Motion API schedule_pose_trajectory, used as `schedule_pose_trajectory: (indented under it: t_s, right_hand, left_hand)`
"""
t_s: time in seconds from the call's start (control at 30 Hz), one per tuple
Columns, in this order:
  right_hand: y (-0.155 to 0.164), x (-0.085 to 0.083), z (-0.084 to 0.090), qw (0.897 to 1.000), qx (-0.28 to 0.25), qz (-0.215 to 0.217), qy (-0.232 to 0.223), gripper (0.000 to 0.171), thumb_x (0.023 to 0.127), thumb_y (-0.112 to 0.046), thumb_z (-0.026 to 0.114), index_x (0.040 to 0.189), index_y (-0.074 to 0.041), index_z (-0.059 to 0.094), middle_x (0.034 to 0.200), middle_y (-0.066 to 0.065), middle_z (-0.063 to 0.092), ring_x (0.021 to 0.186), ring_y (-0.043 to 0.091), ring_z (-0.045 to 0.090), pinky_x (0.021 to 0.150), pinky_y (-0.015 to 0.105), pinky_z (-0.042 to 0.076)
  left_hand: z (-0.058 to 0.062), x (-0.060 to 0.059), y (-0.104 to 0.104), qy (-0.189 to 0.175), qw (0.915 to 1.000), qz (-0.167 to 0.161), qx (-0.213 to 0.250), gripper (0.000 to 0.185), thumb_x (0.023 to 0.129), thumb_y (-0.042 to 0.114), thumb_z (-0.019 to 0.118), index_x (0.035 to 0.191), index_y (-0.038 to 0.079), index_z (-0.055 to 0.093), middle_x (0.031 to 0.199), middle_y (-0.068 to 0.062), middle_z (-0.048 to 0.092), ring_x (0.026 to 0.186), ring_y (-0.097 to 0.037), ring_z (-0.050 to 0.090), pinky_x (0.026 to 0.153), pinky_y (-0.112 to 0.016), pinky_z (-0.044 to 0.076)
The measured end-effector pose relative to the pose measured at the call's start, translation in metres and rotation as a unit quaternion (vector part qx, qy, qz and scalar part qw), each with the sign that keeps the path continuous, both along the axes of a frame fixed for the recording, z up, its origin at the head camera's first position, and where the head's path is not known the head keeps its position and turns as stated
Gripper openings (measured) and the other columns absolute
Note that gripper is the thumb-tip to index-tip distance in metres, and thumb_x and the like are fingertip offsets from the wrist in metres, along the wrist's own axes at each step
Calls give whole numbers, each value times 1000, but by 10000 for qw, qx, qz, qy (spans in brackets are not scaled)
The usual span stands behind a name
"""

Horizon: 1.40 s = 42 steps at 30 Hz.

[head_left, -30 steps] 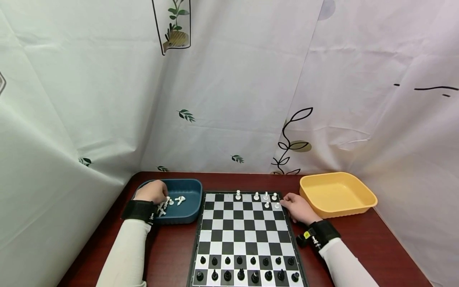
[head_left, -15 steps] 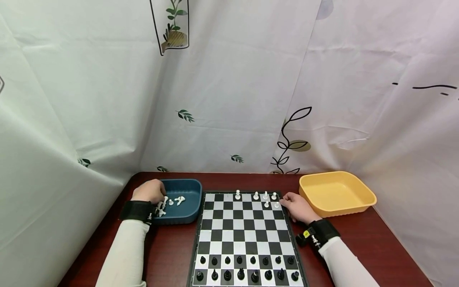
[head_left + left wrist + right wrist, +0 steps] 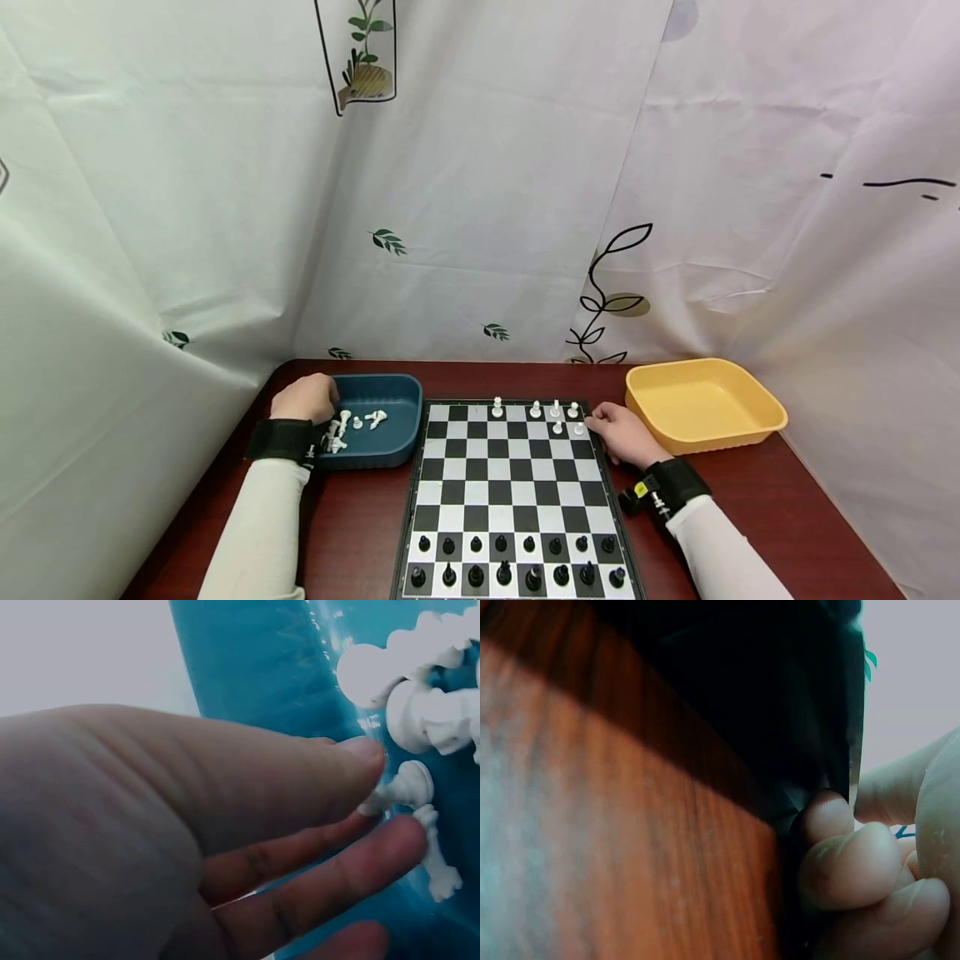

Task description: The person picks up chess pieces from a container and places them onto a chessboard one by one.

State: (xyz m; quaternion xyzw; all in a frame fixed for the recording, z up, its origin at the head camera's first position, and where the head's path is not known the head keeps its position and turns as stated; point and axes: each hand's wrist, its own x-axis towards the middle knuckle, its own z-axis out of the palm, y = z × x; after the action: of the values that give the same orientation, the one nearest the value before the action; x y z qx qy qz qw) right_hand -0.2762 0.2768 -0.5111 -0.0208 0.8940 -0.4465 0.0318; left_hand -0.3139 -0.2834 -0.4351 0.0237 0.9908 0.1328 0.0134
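Observation:
My left hand (image 3: 303,400) is inside the blue tray (image 3: 390,385) at its left end. In the left wrist view thumb and forefinger (image 3: 386,791) pinch a small white chess piece (image 3: 409,786), with more white pieces (image 3: 420,697) lying loose beside it. The chessboard (image 3: 517,492) lies in the middle of the table. Several white pieces (image 3: 555,412) stand on its far rows and black pieces (image 3: 517,562) fill the two near rows. My right hand (image 3: 622,435) rests at the board's far right edge, its curled fingers (image 3: 840,855) pressed against the black rim (image 3: 810,750).
A yellow tray (image 3: 705,364) with nothing in it sits to the right of the board. The table (image 3: 360,517) is dark red wood. White printed curtains close in the back and both sides.
My left hand has shifted a little to the left inside the blue tray. The right hand and the board pieces have not moved.

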Motion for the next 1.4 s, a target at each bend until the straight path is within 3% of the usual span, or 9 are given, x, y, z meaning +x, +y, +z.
schedule_pose_trajectory:
  t_s: [0.23,0.27,0.37,0.43,0.57,0.77,0.87,1.0,1.4]
  right_hand:
    - [-1,1,1,10000,42,-13,41,18,111,-18,63,99,-5,62,57,4,53,41,19,50,44,33,42]
    - [-1,1,1,10000,44,-14,42,18,111,-18,63,99,-5,62,57,4,53,41,19,50,44,33,42]
    - [-1,1,1,10000,50,-8,49,17,111,-17,63,98,-5,62,57,4,53,40,18,50,44,33,42]
    - [-1,1,1,10000,46,-6,51,17,111,-17,63,98,-5,62,58,4,53,40,19,50,43,33,42]
    - [-1,1,2,10000,34,-15,41,17,111,-17,63,98,-5,62,58,4,53,41,19,50,44,33,43]
    - [-1,1,2,10000,47,-11,46,18,111,-18,63,99,-5,63,58,4,54,41,19,50,44,33,43]
    - [-1,1,2,10000,34,-9,33,18,111,-18,63,99,-5,62,58,4,53,41,19,50,44,34,43]
    - [-1,1,2,10000,49,-17,-5,18,111,-19,63,99,-5,62,58,4,53,41,19,50,44,33,43]
    - [-1,0,1,10000,18,-41,-7,18,111,-19,63,100,-4,62,58,5,54,41,19,49,44,33,43]
  left_hand:
    - [-3,3,-2,-52,10000,-32,6,21,93,-7,71,100,7,86,104,-17,79,84,-28,70,72,-52,62]
    - [-3,3,-1,-42,10000,-48,31,19,93,-8,70,92,5,84,94,-16,76,77,-25,66,68,-48,61]
    - [-3,4,1,15,9999,-118,105,37,92,-12,63,62,10,60,65,-1,46,60,-14,35,54,-33,35]
    - [-3,4,3,44,9997,-161,156,51,91,-14,58,56,18,39,65,3,23,63,-14,16,57,-34,19]
    - [-4,3,3,144,9996,-166,156,59,91,-13,58,56,25,30,66,6,14,64,-15,10,57,-34,15]
    - [-6,-2,1,251,9994,-65,208,53,89,-9,67,53,20,40,63,5,21,60,-15,19,53,-33,22]
    - [-5,-3,0,321,9992,-52,227,36,88,-4,78,62,13,61,62,2,45,58,-17,39,52,-35,38]
    - [-2,-3,1,448,9987,-95,216,9,87,0,88,85,6,81,85,-11,75,72,-26,67,64,-50,59]
    - [5,-2,6,813,9961,-324,110,9,94,6,84,101,2,87,101,-18,82,91,-38,77,79,-61,63]
